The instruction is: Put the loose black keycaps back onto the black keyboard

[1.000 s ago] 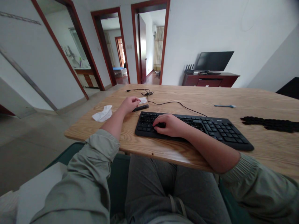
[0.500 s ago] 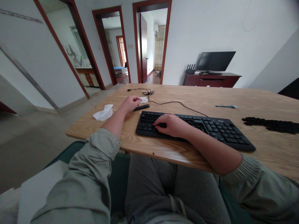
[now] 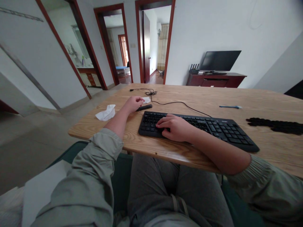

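Observation:
A black keyboard (image 3: 214, 128) lies on the wooden table (image 3: 236, 97). My right hand (image 3: 174, 126) rests on its left part, fingers curled and pressed down on the keys. My left hand (image 3: 133, 103) sits further back, to the left of the keyboard. Its fingers are closed in a pinch on a small white wipe (image 3: 147, 100). A long, narrow black piece (image 3: 144, 107) lies on the table just under that hand's fingertips. The keyboard's black cable (image 3: 170, 103) runs back to a coil near the far edge.
A crumpled white tissue (image 3: 105, 113) lies near the table's left edge. A blue pen (image 3: 229, 107) and a row of loose black keycaps (image 3: 276, 124) are on the right. A monitor (image 3: 220, 60) stands on a cabinet behind, and open doorways lie to the left.
Both hands stay in nearly the same places. The fingers of my right hand have shifted slightly on the keys, and the view has drifted a little.

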The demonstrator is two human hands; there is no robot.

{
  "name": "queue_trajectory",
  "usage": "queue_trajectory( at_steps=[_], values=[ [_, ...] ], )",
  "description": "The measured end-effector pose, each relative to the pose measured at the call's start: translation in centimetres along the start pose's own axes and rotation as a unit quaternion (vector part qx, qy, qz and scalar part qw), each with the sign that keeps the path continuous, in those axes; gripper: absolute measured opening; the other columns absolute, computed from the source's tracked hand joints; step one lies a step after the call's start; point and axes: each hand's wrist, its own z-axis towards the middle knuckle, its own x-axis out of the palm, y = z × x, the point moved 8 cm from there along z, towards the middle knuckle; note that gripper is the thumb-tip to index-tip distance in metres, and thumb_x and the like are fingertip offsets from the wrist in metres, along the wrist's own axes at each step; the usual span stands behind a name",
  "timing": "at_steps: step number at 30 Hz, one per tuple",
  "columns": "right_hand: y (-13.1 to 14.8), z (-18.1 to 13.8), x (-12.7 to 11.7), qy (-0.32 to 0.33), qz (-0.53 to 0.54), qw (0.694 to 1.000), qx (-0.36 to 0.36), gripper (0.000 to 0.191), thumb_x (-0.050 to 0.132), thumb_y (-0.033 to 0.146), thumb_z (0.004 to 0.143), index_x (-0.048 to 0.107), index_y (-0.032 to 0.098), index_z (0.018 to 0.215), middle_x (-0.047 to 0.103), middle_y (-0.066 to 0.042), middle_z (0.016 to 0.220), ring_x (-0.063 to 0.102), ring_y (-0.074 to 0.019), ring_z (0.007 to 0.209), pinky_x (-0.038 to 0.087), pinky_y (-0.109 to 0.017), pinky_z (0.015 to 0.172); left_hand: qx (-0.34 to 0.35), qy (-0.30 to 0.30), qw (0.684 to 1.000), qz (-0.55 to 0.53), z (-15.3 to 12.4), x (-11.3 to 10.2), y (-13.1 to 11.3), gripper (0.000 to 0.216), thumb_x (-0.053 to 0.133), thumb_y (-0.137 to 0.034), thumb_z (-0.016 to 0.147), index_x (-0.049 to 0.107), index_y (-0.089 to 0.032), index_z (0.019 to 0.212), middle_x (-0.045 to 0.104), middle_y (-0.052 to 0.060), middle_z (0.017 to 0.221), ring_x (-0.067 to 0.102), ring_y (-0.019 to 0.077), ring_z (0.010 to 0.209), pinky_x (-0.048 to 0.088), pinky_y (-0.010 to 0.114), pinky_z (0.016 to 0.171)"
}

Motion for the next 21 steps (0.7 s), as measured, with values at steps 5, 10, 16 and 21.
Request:
queue_trajectory(
  at_steps=[5,10,16,21],
  values=[
    [0.3,0.0,-0.1,0.006,-0.01,1.0,-0.007,0.034,0.053,0.013,0.079,0.075,0.015,0.105,0.07,-0.008,0.111,0.061,-0.0216,0.097,0.045,-0.037,0.094,0.011,0.008,1.0,0.019,0.0,0.3,0.0,0.028,0.051,-0.034,0.081,0.07,-0.014,0.085,0.065,0.004,0.073,0.053,0.015,0.065,0.039,0.027,0.063],
    [0.3,0.3,0.7,0.01,-0.024,1.0,0.014,0.032,0.052,0.014,0.08,0.076,0.015,0.102,0.069,-0.01,0.111,0.059,-0.0238,0.097,0.043,-0.042,0.096,0.004,0.01,1.0,0.014,-0.2,0.5,-0.1,0.026,0.053,-0.031,0.076,0.07,-0.014,0.084,0.066,0.004,0.075,0.054,0.0158,0.069,0.04,0.026,0.066],
    [-0.8,-2.8,-5.0,-0.094,0.02,0.993,0.068,0.043,0.051,0.014,0.079,0.068,0.018,0.119,0.066,-0.009,0.117,0.058,-0.0219,0.105,0.043,-0.037,0.096,-0.028,-0.016,0.999,0.007,-0.2,-0.5,0.7,0.031,0.053,-0.038,0.078,0.071,-0.016,0.091,0.067,0.004,0.078,0.056,0.0155,0.067,0.04,0.024,0.061],
    [-8.9,-16.4,-14.0,-0.162,-0.09,0.939,0.29,0.04,0.053,0.018,0.08,0.066,0.016,0.118,0.067,-0.013,0.107,0.06,-0.0183,0.08,0.046,-0.034,0.077,-0.031,-0.011,0.999,0.019,-0.2,-0.8,0.6,0.03,0.055,-0.039,0.077,0.071,-0.017,0.09,0.066,0.003,0.073,0.055,0.0152,0.063,0.04,0.025,0.059]
  ],
)
